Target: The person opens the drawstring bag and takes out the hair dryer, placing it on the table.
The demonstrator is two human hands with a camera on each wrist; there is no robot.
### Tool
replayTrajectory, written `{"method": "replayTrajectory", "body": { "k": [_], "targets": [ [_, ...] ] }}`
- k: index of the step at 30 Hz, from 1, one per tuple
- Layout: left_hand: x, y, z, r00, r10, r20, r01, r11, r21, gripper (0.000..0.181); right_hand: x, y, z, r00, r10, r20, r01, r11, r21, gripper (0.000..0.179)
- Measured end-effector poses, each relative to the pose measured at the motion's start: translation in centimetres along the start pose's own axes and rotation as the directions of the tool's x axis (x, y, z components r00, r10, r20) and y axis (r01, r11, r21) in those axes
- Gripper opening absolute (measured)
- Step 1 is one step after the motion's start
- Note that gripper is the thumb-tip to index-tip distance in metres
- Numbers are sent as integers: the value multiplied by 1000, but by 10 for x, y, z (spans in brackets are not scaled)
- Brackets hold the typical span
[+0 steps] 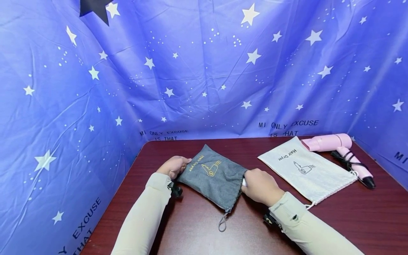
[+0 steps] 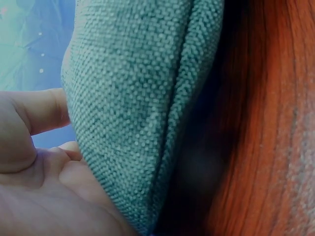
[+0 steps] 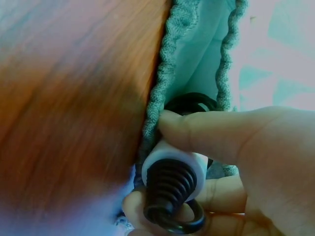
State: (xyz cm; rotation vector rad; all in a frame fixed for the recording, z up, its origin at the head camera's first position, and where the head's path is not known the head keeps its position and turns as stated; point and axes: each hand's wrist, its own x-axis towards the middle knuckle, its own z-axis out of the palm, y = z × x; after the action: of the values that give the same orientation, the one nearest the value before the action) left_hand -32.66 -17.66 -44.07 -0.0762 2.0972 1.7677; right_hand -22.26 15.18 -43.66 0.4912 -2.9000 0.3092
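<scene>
A grey drawstring bag (image 1: pixel 220 184) printed "Hair Dryer" lies at a slant on the table, its mouth toward the right. My left hand (image 1: pixel 174 167) holds its closed end, the thumb against the cloth and the fingers partly hidden behind it. At the mouth, my right hand (image 1: pixel 262 186) grips the white end of a handle (image 3: pixel 151 164), apparently a hair dryer's. A ribbed black cord sleeve (image 3: pixel 170 183) sticks out of this end. Black cord (image 3: pixel 189 102) loops beside it in the bag's opening. The bag hides whatever else is inside.
To the right lies a white drawstring bag (image 1: pixel 306 170), also printed "Hair Dryer". Behind it is a pink hair dryer (image 1: pixel 331 142) with its black cord (image 1: pixel 350 160) wound at the handle. A blue star-patterned curtain (image 1: pixel 204 71) surrounds the dark red table (image 1: pixel 204 230).
</scene>
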Motion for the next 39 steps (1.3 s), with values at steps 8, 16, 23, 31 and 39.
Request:
{"method": "replayTrajectory", "body": {
  "k": [8, 16, 23, 31, 39],
  "targets": [
    [0, 1, 0, 1000, -2, -11, 2, 1000, 2, 34, -1, 2, 1, 1000, -15, -16, 15, 1000, 5, 31],
    [2, -1, 0, 1000, -8, -23, 7, 1000, -17, 29, -4, 3, -2, 1000, -14, -20, 15, 1000, 11, 32],
    [1, -1, 0, 999, -4, -42, 5, 1000, 8, 30, -7, 4, -2, 1000, -17, -21, 18, 1000, 15, 37],
    [1, -2, 0, 999, 6, -35, -5, 1000, 14, 26, -10, 4, -1, 999, -25, -21, 26, 999, 21, 40],
    [-1, -2, 0, 999, 25, -22, -24, 998, 58, 27, -12, 6, -1, 999, -38, -28, 39, 999, 28, 39]
  ]
}}
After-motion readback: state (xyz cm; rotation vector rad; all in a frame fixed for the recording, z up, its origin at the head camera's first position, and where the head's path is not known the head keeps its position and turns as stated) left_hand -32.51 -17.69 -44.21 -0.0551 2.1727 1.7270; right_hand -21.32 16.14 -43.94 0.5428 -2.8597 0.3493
